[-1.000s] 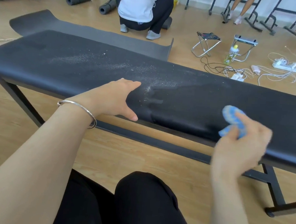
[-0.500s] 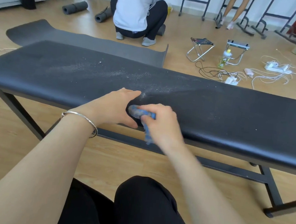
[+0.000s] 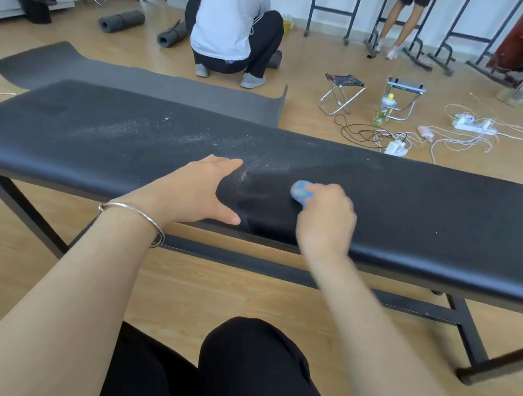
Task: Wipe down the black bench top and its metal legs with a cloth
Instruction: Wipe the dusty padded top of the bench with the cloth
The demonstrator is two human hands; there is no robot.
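Note:
A long black padded bench top runs across the view on black metal legs. Pale dust is scattered over its left and middle part. My left hand lies flat on the near edge of the top, fingers together, thumb spread, holding nothing. My right hand presses a small bunched blue cloth against the bench top just right of the dusty patch. The surface between my two hands looks darker and free of dust.
A dark grey mat lies on the wooden floor behind the bench. A person crouches beyond it. Two folding stools, a bottle, cables and power strips lie at the back right. My knees are below the bench.
My right hand swept the blue cloth from the right end leftward up to my left hand, then back rightward to the middle. My left hand stayed put.

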